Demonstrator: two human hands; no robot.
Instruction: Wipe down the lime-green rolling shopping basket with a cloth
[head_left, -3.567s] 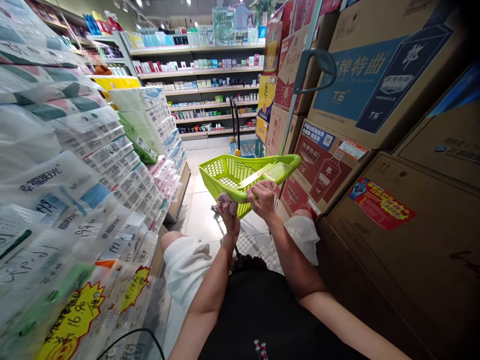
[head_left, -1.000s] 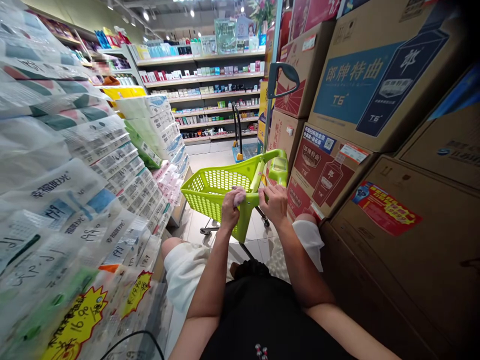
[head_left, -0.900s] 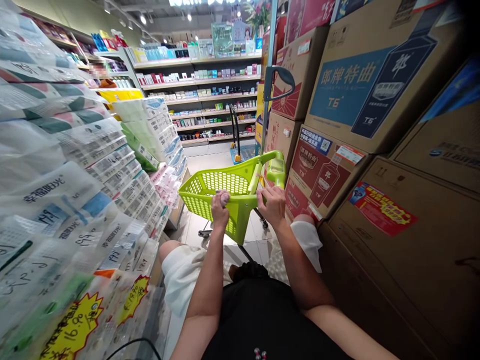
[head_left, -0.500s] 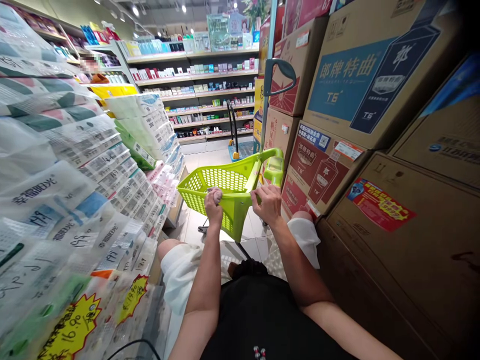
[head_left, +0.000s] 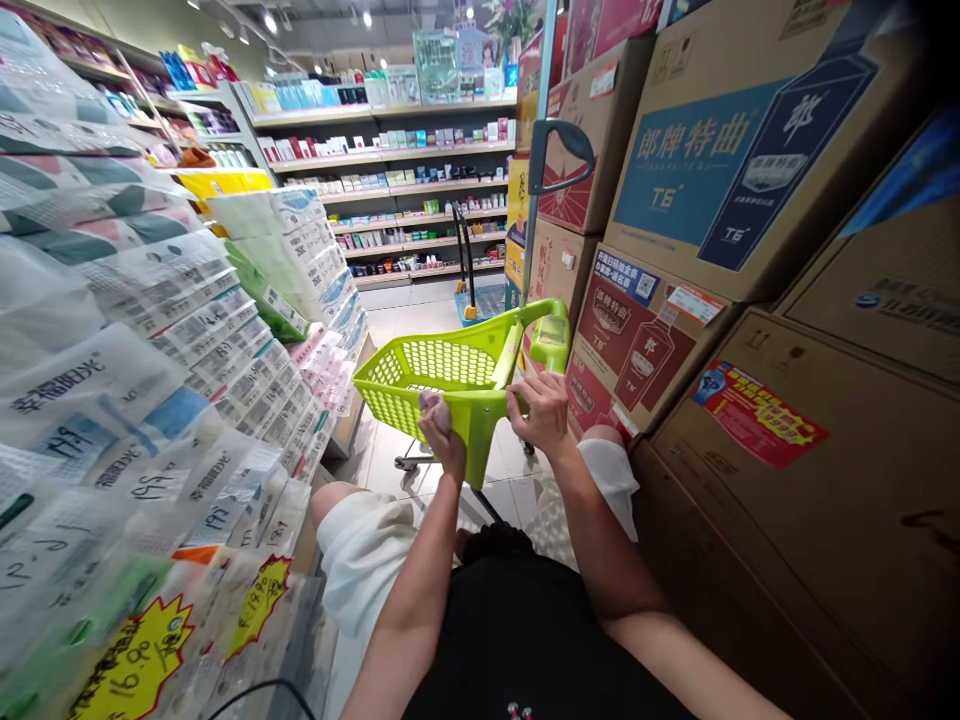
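I'm looking down a narrow shop aisle with a pale tiled floor (head_left: 420,320) and stocked shelves (head_left: 405,150) across the far end. Wrapped tissue packs (head_left: 150,330) crowd the left side and stacked cardboard boxes (head_left: 750,150) wall in the right, leaving little room. Between them sits a lime-green basket cart (head_left: 442,365), its near corner close to my knees and its grey handle (head_left: 559,150) rising against the boxes. My left hand (head_left: 442,435) is closed around a small pinkish cloth (head_left: 433,408), pressed to the basket's near rim, I think. My right hand (head_left: 536,410) curls over the rim just beside it, fingers gripping the edge. A second trolley (head_left: 469,290) stands farther down the aisle
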